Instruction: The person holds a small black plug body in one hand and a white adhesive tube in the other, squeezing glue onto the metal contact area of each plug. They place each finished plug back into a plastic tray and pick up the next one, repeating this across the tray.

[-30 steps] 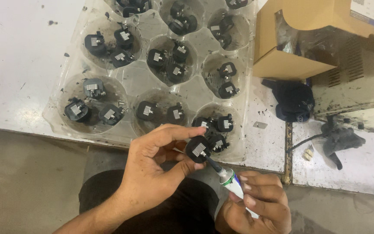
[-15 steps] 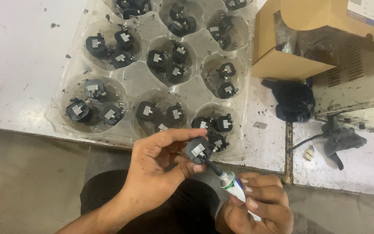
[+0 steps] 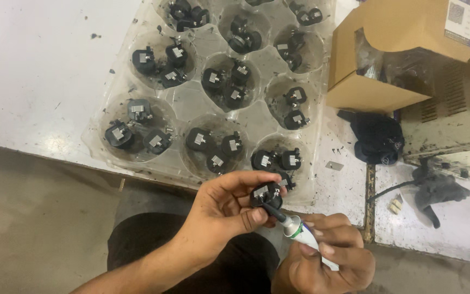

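Surface: a white worktable (image 3: 39,71) is carrying a clear plastic tray (image 3: 191,103) whose round wells are holding small black parts.
Left hand (image 3: 221,212): its fingers are pinching one small black part (image 3: 265,195) just below the tray's near edge.
Right hand (image 3: 327,258): it is gripping a white tube (image 3: 305,239), whose dark nozzle is touching the part.
Beside: an open cardboard box (image 3: 387,60) is sitting at the right.

one clear tray (image 3: 191,103), one cardboard box (image 3: 387,65), one tube (image 3: 303,237)
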Demonstrator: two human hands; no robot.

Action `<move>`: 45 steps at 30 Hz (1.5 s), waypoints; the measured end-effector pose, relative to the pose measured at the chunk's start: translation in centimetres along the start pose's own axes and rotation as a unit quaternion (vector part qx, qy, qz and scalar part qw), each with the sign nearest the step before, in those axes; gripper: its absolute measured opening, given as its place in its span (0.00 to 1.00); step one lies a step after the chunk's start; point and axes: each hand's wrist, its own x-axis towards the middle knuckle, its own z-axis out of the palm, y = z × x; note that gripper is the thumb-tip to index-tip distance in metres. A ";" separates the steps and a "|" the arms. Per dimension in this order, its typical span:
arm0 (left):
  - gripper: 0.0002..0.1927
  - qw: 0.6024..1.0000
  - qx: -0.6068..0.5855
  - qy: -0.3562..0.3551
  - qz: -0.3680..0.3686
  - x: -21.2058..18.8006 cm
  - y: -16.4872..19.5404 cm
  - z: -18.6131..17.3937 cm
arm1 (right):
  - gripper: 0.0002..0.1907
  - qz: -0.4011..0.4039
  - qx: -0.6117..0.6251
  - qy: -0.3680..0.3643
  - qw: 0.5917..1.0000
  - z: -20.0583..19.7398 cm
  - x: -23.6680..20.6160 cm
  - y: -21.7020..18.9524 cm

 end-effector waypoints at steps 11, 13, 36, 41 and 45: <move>0.25 0.999 0.040 0.000 0.014 -0.6 0.3 0.2 | 0.15 0.028 0.173 0.044 0.984 -1.7 0.6 0.7; 0.25 0.998 0.052 -0.004 0.019 -0.6 0.3 0.2 | 0.15 0.024 0.165 0.036 0.985 -1.8 0.4 0.9; 0.24 0.993 0.116 -0.004 0.014 -0.4 0.9 0.2 | 0.16 0.037 0.170 0.047 0.984 -2.0 -0.2 1.6; 0.24 0.994 0.104 -0.003 0.011 -0.2 0.8 0.2 | 0.17 0.029 0.166 0.041 0.985 -1.9 -0.1 1.9; 0.24 0.995 0.100 -0.005 0.011 -0.1 0.8 0.1 | 0.17 0.033 0.160 0.046 0.985 -1.9 -0.1 2.0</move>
